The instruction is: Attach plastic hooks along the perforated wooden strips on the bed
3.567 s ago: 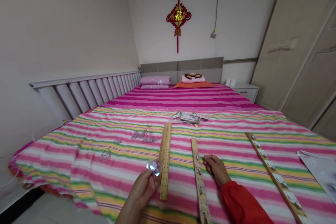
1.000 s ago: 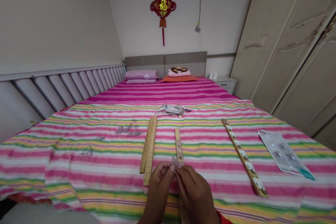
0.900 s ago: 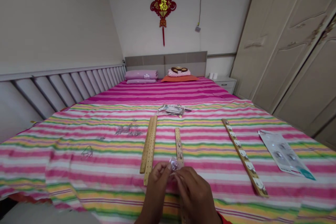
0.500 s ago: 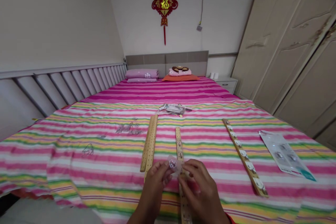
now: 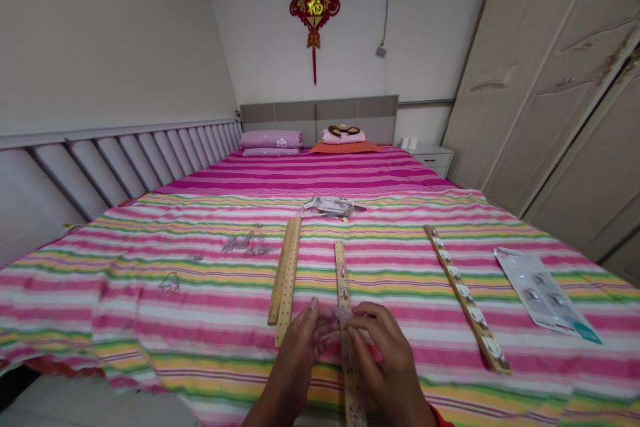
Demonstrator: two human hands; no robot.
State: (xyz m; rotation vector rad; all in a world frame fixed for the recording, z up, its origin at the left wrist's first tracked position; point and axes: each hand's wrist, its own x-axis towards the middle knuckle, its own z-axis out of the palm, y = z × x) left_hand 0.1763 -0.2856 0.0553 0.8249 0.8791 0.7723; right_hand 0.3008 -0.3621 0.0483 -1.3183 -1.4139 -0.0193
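Note:
My left hand (image 5: 300, 350) and my right hand (image 5: 383, 347) meet over a narrow wooden strip (image 5: 343, 280) with holes and small metal hooks, which lies lengthwise on the striped bedspread (image 5: 200, 307). Both hands pinch a small clear plastic piece (image 5: 340, 317) between their fingertips, right above the strip. A pair of bare perforated wooden strips (image 5: 286, 273) lies just left of my left hand.
A third wooden strip (image 5: 465, 293) fitted with round clear pieces lies to the right, a plastic package (image 5: 543, 293) beyond it. Loose clear hooks (image 5: 245, 243) and a small packet pile (image 5: 330, 205) lie farther up the bed. Wardrobe doors (image 5: 560, 93) stand on the right.
My left hand brought the clear piece from beside the bare strips over to the middle strip, and my right hand joined it. Both hands have since lowered it toward the strip.

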